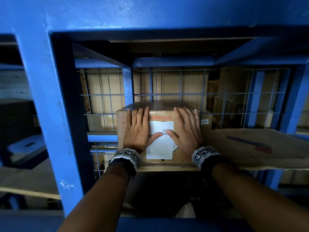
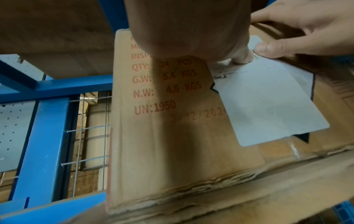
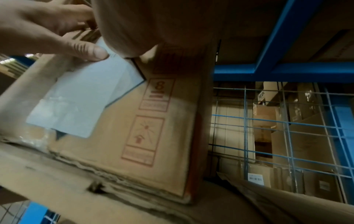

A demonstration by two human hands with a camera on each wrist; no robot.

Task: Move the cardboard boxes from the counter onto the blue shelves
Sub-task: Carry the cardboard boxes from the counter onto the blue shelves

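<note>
left hand [image 1: 137,131], right hand [image 1: 185,129], flat, fingers straight

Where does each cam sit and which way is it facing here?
Head: on the person's head, looking forward and down into the blue shelf; shows both forearms, left hand and right hand flat on the cardboard box.
Left wrist: on the left wrist, looking along the palm at the box's printed left side; the right hand's thumb shows too.
Right wrist: on the right wrist, looking at the box's right side and the wire mesh; left thumb visible.
Shared: all three show the white label.
</note>
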